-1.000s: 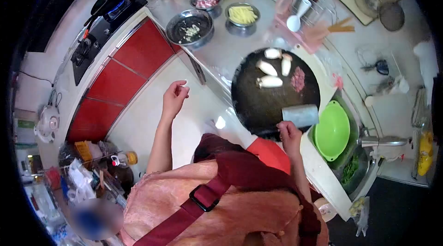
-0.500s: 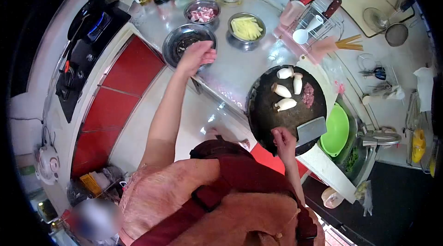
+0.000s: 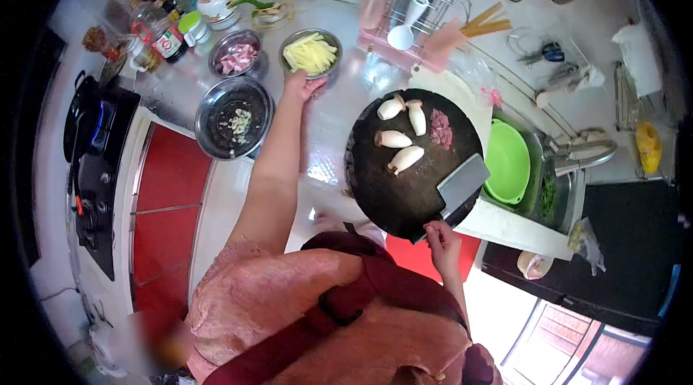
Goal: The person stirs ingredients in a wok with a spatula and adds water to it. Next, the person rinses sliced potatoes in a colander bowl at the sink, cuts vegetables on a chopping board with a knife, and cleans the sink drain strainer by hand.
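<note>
My left hand [image 3: 306,86] is at the near rim of the metal bowl of pale yellow strips [image 3: 311,54], its fingers closed against the bowl's side. The fingers of my right hand [image 3: 440,236] are wrapped round the handle of a cleaver, whose wide blade [image 3: 463,184] lies over the round black board [image 3: 390,201]. On that board are several white mushrooms [image 3: 406,159] and a small heap of chopped pink meat [image 3: 441,129]. Left of my left forearm stands a larger metal bowl with minced white bits [image 3: 234,119]. Behind it is a bowl of sliced meat [image 3: 236,58].
A green basin [image 3: 507,161] sits in the sink at the right, beside the faucet [image 3: 586,155]. A wire rack with knives [image 3: 426,6] stands behind the board. Bottles [image 3: 167,41] line the back left. At far left, a black pan [image 3: 76,121] is over a blue flame.
My left hand has moved from over the minced-bits bowl to the bowl of yellow strips. The view has shifted, and my right hand still holds the cleaver at the board.
</note>
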### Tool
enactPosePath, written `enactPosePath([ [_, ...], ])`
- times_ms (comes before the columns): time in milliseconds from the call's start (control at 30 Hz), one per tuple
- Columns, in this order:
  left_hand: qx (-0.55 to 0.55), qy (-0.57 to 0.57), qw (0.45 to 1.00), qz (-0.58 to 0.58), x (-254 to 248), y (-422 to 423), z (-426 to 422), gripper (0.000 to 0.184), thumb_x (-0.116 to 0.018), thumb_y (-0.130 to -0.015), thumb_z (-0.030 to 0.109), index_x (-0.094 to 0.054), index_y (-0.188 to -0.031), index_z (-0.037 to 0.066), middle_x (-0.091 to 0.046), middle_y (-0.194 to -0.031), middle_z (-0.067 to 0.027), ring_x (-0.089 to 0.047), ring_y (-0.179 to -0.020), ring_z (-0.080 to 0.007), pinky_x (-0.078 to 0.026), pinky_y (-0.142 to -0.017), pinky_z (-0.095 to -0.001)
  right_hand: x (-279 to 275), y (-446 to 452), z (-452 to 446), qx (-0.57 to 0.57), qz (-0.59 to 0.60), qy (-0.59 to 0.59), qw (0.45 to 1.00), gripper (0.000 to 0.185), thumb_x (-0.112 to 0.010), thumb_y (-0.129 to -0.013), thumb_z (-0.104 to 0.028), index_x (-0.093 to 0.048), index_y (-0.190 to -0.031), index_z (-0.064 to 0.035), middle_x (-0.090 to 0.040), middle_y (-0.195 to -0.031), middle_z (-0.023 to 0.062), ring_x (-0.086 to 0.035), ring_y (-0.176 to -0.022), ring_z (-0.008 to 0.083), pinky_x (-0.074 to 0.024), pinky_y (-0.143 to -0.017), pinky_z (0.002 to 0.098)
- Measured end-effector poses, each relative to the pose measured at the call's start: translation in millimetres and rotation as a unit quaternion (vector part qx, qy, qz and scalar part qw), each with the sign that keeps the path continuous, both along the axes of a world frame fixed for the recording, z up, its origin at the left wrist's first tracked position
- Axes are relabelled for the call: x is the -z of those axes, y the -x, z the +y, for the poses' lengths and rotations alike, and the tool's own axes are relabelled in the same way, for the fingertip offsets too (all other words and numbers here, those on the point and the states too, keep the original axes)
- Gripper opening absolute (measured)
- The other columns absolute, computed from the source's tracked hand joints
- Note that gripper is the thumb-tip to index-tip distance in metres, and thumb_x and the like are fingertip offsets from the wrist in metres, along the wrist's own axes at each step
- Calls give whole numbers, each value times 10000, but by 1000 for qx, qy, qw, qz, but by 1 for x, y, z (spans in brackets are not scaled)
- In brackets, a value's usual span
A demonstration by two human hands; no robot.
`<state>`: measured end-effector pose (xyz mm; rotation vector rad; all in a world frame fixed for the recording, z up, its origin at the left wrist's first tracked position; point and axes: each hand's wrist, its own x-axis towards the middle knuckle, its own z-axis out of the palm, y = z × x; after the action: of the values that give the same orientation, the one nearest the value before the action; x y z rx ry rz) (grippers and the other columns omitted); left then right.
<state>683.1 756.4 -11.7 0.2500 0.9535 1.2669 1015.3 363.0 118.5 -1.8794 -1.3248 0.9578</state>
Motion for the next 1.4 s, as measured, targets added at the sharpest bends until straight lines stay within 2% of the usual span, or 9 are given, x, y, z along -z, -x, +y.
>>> enactPosePath([
  [133, -18, -5, 1000, 0, -2, 2, 2, 478, -323, -822, -99, -327, -1284, 26, -473, -1193, -270, -569, -965, -448, -558, -707, -559, 12, -8, -14, -1, -10, -2, 1000, 107, -592, -861, -101, -615, -892, -2, -595, -696, 79, -572, -597, 122, -445, -534, 254],
  [367, 79, -3, 996, 28, -69, -4, -17, 423, -351, -832, -73, -333, -1254, -48, -469, -1181, -291, -554, -997, -445, -550, -746, -555, 35, -10, -44, 20, 8, 24, 999, 133, -565, -884, -136, -614, -908, -15, -587, -669, 37, -537, -554, 82, -434, -508, 236],
  [533, 205, -21, 975, 81, -130, -23, -37, 392, -380, -847, -33, -334, -1226, -123, -479, -1179, -295, -549, -1024, -417, -534, -820, -502, 32, -16, -61, -31, -19, 55, 998, 141, -570, -857, -155, -600, -927, -38, -593, -815, 159, -600, -765, 311, -474, -655, 358],
  [733, 281, -54, 946, 151, -188, -111, -103, 402, -377, -844, -21, -341, -1237, -100, -510, -1148, -293, -580, -983, -412, -551, -797, -459, -12, -62, -27, -9, 4, -68, 998, 198, -620, -833, -131, -574, -1004, -43, -583, -874, 109, -590, -683, 214, -479, -614, 311],
  [833, 354, -72, 919, 158, -185, -159, -129, 405, -374, -851, -8, -338, -1246, -89, -518, -1144, -281, -589, -969, -409, -557, -783, -457, -35, -103, -17, -5, 5, -162, 987, 335, -665, -804, -164, -539, -1090, -42, -555, -1018, 110, -603, -752, 181, -499, -652, 287],
  [900, 335, -46, 929, 152, -189, -207, -160, 419, -369, -863, 17, -324, -1277, -33, -537, -1133, -263, -608, -924, -411, -574, -725, -447, -48, -134, -13, -8, -23, -243, 970, 429, -688, -783, -199, -508, -1142, -48, -545, -1078, 133, -597, -902, 249, -499, -764, 326],
  [1000, 386, -63, 912, 126, -178, -279, -199, 441, -391, -857, 6, -324, -1293, 6, -500, -1195, -257, -582, -983, -417, -555, -762, -482, -73, -193, -6, -34, -81, -300, 950, 627, -724, -739, -293, -425, -1229, -39, -472, -1230, 203, -461, -1144, 376, -388, -954, 416],
  [1100, 364, -38, 929, 59, -168, -363, -243, 465, -423, -847, -6, -325, -1301, 34, -485, -1213, -241, -566, -1011, -417, -518, -813, -529, -85, -248, 16, -61, -163, -349, 921, 770, -741, -695, -362, -376, -1262, 9, -413, -1276, 237, -385, -1206, 393, -326, -1012, 432],
  [1400, 380, 6, 924, -29, -94, -556, -301, 469, -384, -843, -42, -300, -1291, 71, -473, -1209, -234, -561, -1005, -420, -523, -797, -549, -14, -384, 46, -84, -343, -171, 920, 978, -761, -602, -440, -292, -1351, -24, -358, -1321, 248, -328, -1256, 374, -271, -1051, 425],
])
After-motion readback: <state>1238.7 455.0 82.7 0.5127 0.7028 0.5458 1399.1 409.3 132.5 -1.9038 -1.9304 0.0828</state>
